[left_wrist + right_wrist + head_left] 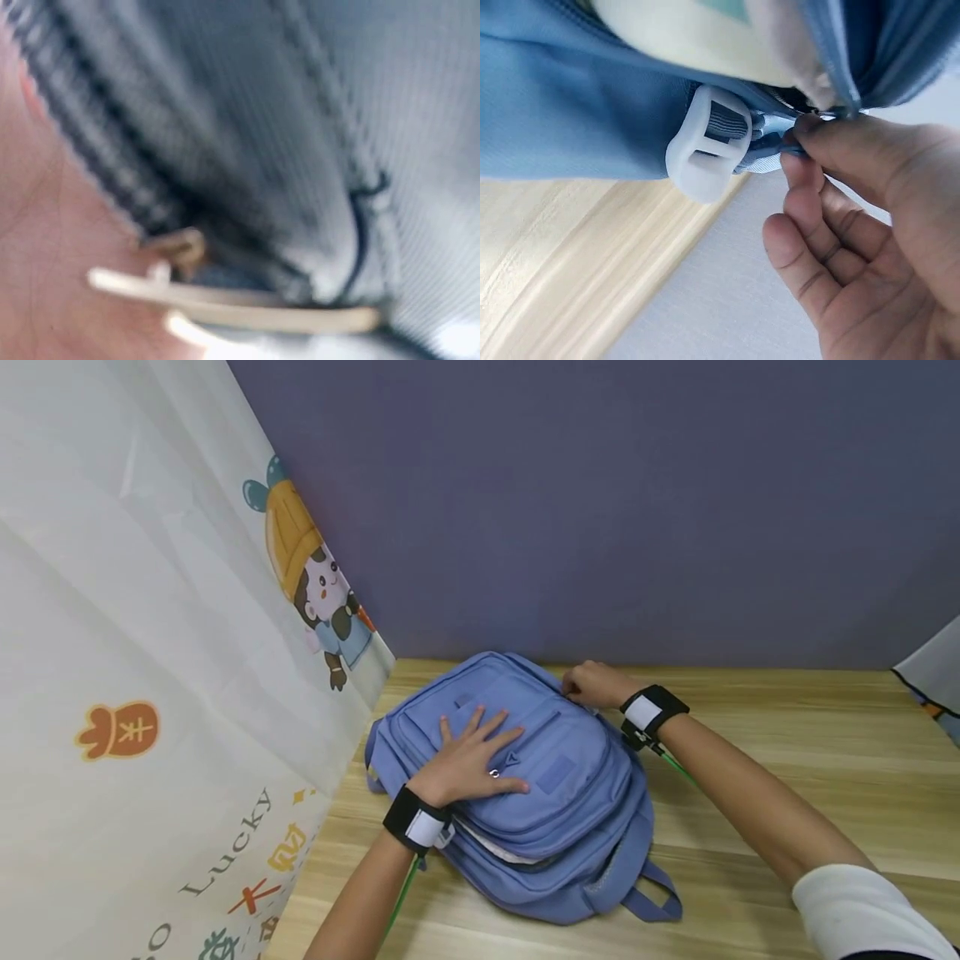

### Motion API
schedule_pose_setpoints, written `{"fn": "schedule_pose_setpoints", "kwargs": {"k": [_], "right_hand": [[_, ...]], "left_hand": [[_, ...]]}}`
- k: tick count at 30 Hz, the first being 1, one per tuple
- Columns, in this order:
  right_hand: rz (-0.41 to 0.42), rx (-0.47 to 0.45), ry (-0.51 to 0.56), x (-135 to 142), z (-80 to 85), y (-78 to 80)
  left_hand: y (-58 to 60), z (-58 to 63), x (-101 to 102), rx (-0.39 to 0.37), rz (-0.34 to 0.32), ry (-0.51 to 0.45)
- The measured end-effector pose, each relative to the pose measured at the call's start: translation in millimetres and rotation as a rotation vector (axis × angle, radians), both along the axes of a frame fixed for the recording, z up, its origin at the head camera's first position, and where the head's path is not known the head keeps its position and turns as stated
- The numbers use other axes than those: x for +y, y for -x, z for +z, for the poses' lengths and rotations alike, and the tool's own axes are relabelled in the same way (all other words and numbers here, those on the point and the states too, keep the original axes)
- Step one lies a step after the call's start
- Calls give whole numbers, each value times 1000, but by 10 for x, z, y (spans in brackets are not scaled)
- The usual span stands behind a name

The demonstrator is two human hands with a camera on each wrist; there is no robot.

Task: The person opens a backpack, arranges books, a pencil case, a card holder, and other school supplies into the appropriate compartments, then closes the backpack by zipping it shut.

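A blue backpack (581, 739) lies on its back on the wooden tabletop. Spread flat across its front panel, my left hand (474, 762) presses down with straight fingers. At the bag's far right edge, my right hand (597, 683) pinches a small blue zipper pull (791, 148) between thumb and forefinger, the other fingers loosely bent. The bag's zipper is partly undone there, and a pale rounded item (694, 41) shows inside the gap. Close up and blurred in the left wrist view are zipper teeth (90, 135) and a metal pull (232, 307) beside the hand.
A white plastic strap buckle (705, 150) hangs at the bag's side. One strap loop (660, 893) lies on the wooden tabletop (757, 752). A purple-grey wall (600, 510) stands behind, and a white printed sheet (150, 610) rises at the left.
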State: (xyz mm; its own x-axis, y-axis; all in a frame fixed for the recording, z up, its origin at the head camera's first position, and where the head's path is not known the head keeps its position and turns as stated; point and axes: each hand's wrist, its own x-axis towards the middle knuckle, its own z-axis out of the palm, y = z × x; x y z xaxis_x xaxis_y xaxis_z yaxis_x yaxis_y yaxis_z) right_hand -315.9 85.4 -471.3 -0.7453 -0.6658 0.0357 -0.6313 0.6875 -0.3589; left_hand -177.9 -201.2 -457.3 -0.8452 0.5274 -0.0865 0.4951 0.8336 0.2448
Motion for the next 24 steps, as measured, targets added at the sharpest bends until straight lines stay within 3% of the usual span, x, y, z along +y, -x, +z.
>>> {"fn": "schedule_pose_setpoints", "kwargs": {"k": [6,13,24], "right_hand": [[5,51,-34,106,-6,-121],[50,85,22,252,-36,-282],[34,159,46,515,-12,-706]], "left_hand": [[-15,-24,5,-2,7,-1],[-33,-39,-1,-1,11,-2],[-29,-43,7,2,11,-9]]}}
